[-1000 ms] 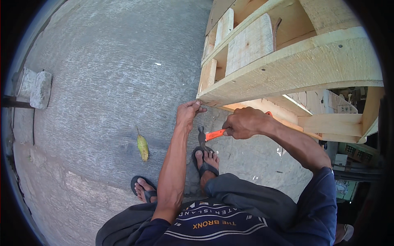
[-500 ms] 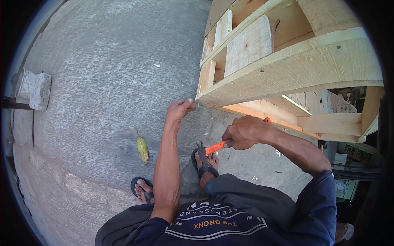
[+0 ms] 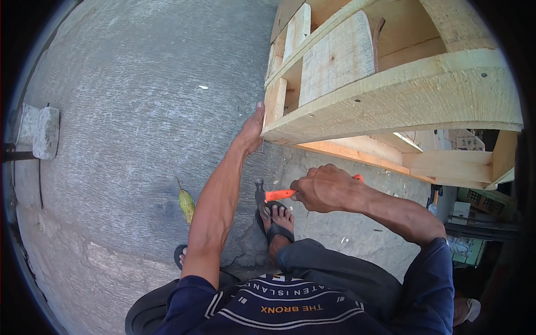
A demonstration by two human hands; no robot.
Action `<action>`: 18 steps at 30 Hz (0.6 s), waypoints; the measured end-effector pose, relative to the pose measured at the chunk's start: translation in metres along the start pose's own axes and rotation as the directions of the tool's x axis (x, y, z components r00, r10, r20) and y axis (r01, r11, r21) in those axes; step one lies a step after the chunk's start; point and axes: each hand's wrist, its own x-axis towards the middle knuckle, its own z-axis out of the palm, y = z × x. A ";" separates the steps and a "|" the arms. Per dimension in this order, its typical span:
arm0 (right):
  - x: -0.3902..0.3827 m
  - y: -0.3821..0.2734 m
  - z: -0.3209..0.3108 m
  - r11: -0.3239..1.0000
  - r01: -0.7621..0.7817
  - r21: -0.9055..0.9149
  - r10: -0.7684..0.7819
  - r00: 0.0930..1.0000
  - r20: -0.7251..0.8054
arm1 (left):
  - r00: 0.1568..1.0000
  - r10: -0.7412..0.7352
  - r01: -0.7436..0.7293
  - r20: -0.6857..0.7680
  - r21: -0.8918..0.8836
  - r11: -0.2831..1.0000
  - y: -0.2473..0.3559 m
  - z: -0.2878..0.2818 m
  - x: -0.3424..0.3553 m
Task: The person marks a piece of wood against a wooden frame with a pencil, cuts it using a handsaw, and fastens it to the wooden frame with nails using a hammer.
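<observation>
My left hand [image 3: 252, 127] lies against the near left corner of a pale wooden frame [image 3: 357, 106], gripping its end, one digit stretched along the side. The other fingers are mostly hidden. Just beneath that corner, beside the hand, shows a thin nail-like sliver [image 3: 263, 146]; I cannot tell whether it sits in the wood. My right hand [image 3: 326, 188] is closed around the orange handle of a claw hammer [image 3: 279, 195]. The hammer's dark metal head hangs above my right foot, lower than the frame and apart from it.
My sandalled right foot [image 3: 279, 223] stands on the rough concrete floor [image 3: 139, 123]. A yellow-green leaf [image 3: 186, 205] lies to the left. Farther left is a pale block [image 3: 46, 133]. More wooden boards [image 3: 446, 167] lie beneath the frame at right.
My left hand has gone from a pinch below the frame's corner to lying along its end, farther up. The hammer has shifted slightly left and up in my right hand.
</observation>
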 end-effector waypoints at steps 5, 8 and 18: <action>0.005 0.012 0.005 0.993 -0.056 0.108 0.046 0.994 0.096 | 0.998 -0.011 0.013 0.056 -0.021 1.000 -0.006 -0.006 -0.003; -0.003 -0.003 0.008 0.996 -0.092 0.005 0.092 0.993 0.070 | 0.993 0.001 0.000 0.121 -0.012 1.000 0.002 -0.008 0.000; 0.000 -0.010 -0.011 0.981 0.061 0.185 -0.126 0.923 0.364 | 0.967 0.016 -0.001 0.254 -0.058 0.998 -0.007 -0.028 0.009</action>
